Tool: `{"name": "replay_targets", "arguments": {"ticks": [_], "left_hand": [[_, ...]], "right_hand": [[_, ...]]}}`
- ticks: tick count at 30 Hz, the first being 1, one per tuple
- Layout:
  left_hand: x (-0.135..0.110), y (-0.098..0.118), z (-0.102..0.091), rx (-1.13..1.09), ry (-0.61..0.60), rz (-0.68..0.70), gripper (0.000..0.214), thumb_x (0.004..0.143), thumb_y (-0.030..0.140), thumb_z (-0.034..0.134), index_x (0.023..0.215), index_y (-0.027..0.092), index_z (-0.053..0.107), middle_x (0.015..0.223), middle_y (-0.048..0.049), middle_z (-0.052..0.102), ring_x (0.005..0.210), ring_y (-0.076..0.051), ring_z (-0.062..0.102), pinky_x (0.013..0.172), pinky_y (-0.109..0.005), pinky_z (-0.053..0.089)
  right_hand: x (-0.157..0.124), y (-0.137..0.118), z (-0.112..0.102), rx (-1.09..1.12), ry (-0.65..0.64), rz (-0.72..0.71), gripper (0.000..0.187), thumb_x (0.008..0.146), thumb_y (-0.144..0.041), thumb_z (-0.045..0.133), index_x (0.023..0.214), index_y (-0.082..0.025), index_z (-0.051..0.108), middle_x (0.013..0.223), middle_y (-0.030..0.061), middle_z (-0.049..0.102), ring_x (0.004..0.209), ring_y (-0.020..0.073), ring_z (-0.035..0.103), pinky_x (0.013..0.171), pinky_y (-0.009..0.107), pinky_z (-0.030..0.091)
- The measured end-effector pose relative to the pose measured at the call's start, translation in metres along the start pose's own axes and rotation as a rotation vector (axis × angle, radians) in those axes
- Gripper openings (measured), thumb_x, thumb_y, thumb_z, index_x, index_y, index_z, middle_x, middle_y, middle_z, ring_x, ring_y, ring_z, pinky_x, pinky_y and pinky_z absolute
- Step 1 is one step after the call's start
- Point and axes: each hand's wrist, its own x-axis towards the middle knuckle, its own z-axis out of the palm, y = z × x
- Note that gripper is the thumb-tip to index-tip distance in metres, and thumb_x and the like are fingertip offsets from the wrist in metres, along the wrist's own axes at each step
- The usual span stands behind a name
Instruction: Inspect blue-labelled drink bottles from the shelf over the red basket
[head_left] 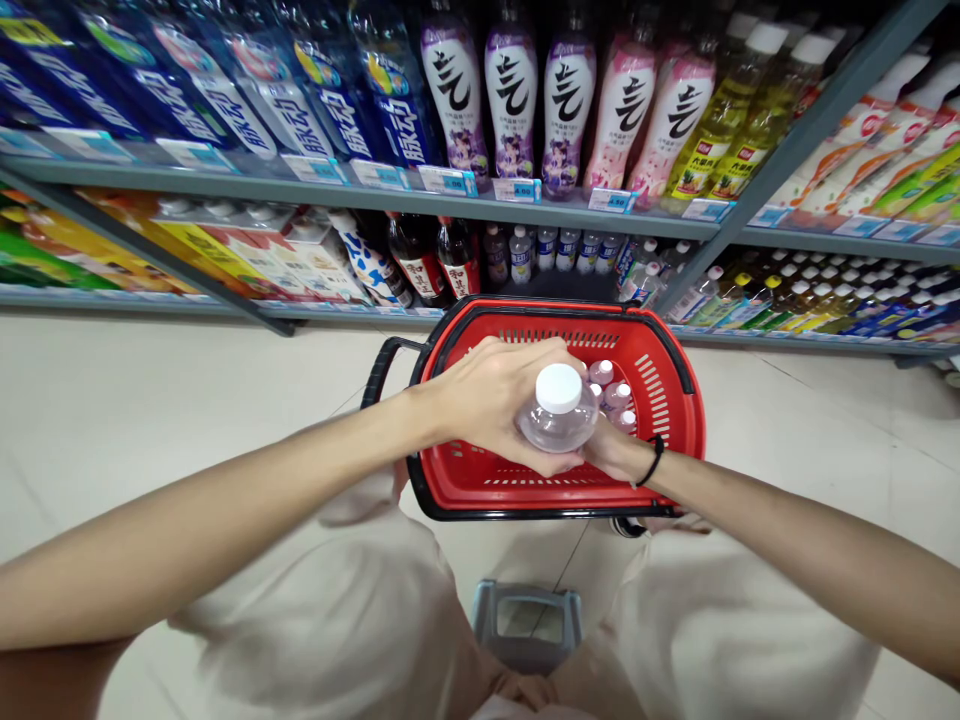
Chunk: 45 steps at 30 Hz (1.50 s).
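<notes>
My left hand [499, 395] is wrapped round a clear plastic bottle [559, 410] with a white cap, held upright above the basket. Lower down, my right hand [611, 448] reaches in from the right, a black band on its wrist. Its fingers are hidden behind the bottle, so their grip does not show. Under both hands stands a red shopping basket [686, 400] with a black rim and handle. Several small white-capped bottles [616, 396] stand inside it, partly covered by my hands.
A grey shelf rack [390, 190] runs across the front, filled with blue bottles [394, 90], purple-labelled bottles [513, 95] and juice bottles. Small bottles [521, 252] line its lower level behind the basket. A grey stool [526, 615] is between my knees on the tiled floor [300, 370].
</notes>
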Motion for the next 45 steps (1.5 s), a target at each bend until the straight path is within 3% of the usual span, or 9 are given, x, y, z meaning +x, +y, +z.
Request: {"name": "replay_targets", "arguments": {"ticks": [16, 26, 34, 45], "left_hand": [[-0.001, -0.002, 0.001, 0.004, 0.011, -0.005, 0.056, 0.076, 0.058, 0.078, 0.112, 0.017, 0.065, 0.101, -0.007, 0.075, 0.084, -0.02, 0.074, 0.071, -0.028, 0.056], [-0.002, -0.002, 0.002, 0.01, 0.015, 0.0, 0.057, 0.075, 0.057, 0.079, 0.112, 0.017, 0.065, 0.099, -0.0062, 0.075, 0.082, -0.019, 0.073, 0.069, -0.027, 0.055], [-0.003, -0.002, 0.002, 0.012, 0.012, -0.013, 0.058, 0.074, 0.058, 0.08, 0.113, 0.016, 0.065, 0.099, -0.0066, 0.075, 0.082, -0.02, 0.073, 0.07, -0.027, 0.055], [-0.004, -0.005, 0.004, -0.024, -0.009, -0.042, 0.06, 0.074, 0.063, 0.079, 0.113, 0.019, 0.065, 0.102, -0.0083, 0.076, 0.086, -0.023, 0.074, 0.071, -0.03, 0.056]], "right_hand": [[-0.004, -0.004, 0.007, 0.041, -0.007, 0.04, 0.035, 0.081, -0.054, 0.074, 0.1, -0.024, 0.069, 0.095, 0.0035, 0.076, 0.1, 0.0243, 0.067, 0.091, 0.034, 0.056], [-0.009, -0.014, 0.015, 0.043, 0.061, 0.107, 0.036, 0.078, -0.053, 0.077, 0.097, -0.024, 0.069, 0.092, 0.0049, 0.075, 0.1, 0.0261, 0.068, 0.092, 0.038, 0.058], [-0.007, -0.01, 0.011, 0.041, 0.003, 0.082, 0.044, 0.073, -0.059, 0.079, 0.1, -0.025, 0.07, 0.094, 0.0049, 0.076, 0.1, 0.0273, 0.068, 0.09, 0.04, 0.058], [0.002, 0.005, 0.003, 0.074, 0.002, 0.056, 0.036, 0.082, -0.055, 0.077, 0.099, -0.024, 0.071, 0.093, 0.0043, 0.075, 0.095, 0.0236, 0.068, 0.088, 0.036, 0.059]]}}
